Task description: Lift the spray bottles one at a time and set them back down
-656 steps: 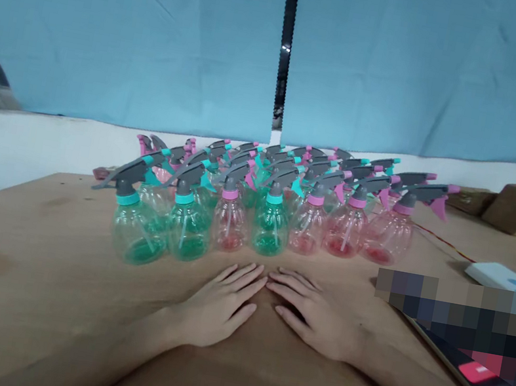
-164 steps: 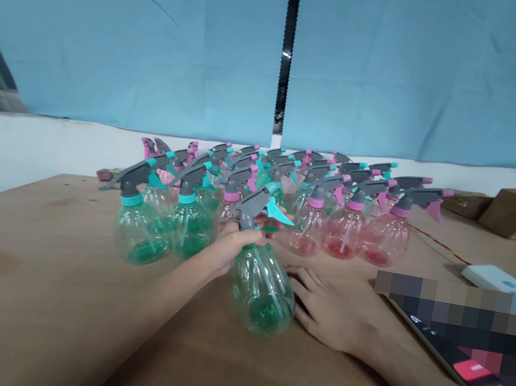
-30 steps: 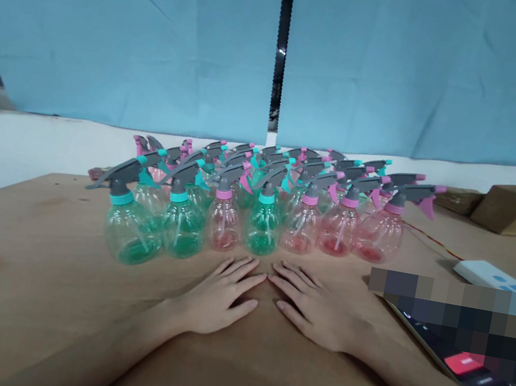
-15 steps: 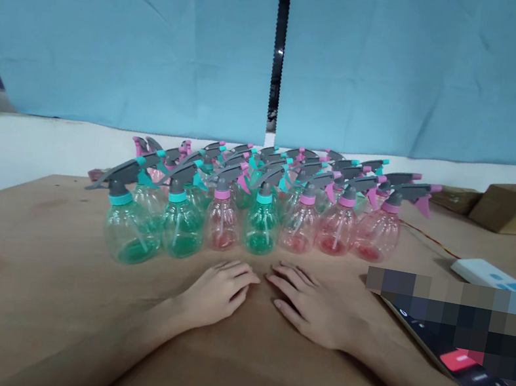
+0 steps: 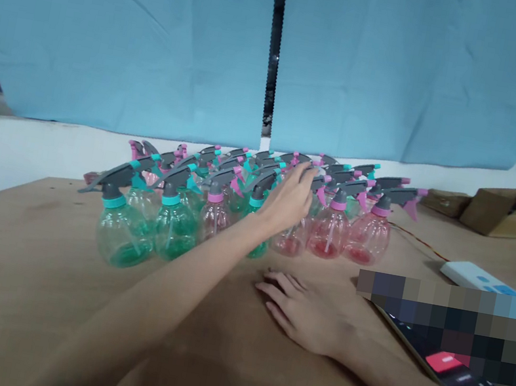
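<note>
Spray bottles (image 5: 217, 218) stand in close rows on the table (image 5: 36, 287), just beyond the hands. From the front row, one pink bottle (image 5: 289, 244) stands right below the left hand (image 5: 290, 197), its base apparently on the tabletop and its neck hidden behind that hand. The left hand's fingers bend over the sprayer top, beside a pink trigger (image 5: 321, 195); whether they have closed round it or only touch it, I cannot tell. Partly covered by the left wrist is a green bottle (image 5: 258, 250).

The right hand (image 5: 302, 310) rests palm down on the table, nearer than the bottles, its fingers loosely spread and slightly curled, holding nothing.

Judging by this, handling of the pink bottle is at its start: the reach is made, while no bottle is lifted clear of the rows. The many bottles out of either hand's hold stand gathered together; how many have been dealt with cannot be read from them. To the right of the right hand lie a phone (image 5: 467, 383) and, farther out, a white power strip (image 5: 470, 275).
</note>
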`<state>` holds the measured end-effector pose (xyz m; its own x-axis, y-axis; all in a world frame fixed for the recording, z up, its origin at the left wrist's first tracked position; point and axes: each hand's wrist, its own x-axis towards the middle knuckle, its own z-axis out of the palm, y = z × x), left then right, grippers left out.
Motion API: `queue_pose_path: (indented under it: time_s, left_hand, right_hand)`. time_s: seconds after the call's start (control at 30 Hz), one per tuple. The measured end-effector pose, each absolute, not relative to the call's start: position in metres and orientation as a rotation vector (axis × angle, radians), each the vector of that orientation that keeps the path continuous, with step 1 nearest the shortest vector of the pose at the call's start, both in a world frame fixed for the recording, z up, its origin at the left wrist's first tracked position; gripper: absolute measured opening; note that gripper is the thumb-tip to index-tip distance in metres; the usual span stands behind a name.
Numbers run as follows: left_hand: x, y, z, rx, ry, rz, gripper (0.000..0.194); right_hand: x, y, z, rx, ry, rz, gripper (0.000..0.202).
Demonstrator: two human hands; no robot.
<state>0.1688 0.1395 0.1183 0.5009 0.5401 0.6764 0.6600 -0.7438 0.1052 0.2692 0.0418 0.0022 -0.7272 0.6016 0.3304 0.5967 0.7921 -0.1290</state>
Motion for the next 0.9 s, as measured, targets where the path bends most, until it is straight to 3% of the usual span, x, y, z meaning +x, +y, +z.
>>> queue_pose_path:
  time_s: [0.13,0.43,0.77,0.9]
  left_hand:
    - [0.187,0.160,0.121,-2.614,-1.295,-1.007,0.049]
    - [0.177,0.136,0.128,-2.613,-1.314,-1.127,0.025]
    - [0.118,0.077,0.127,-2.640,-1.213,-1.250,0.026]
    - [0.090,0.068,0.127,-2.642,-1.295,-1.483,0.024]
  right_hand:
    - [0.268,0.041,0.005,-0.923,-2.645,0.013,0.036]
    - [0.268,0.039,0.005,-0.766,-2.657,0.108,0.034]
    - [0.265,0.028,0.011,-0.384,-2.742,0.307,0.034]
    - [0.265,0.029,0.009,-0.380,-2.720,0.312,0.032]
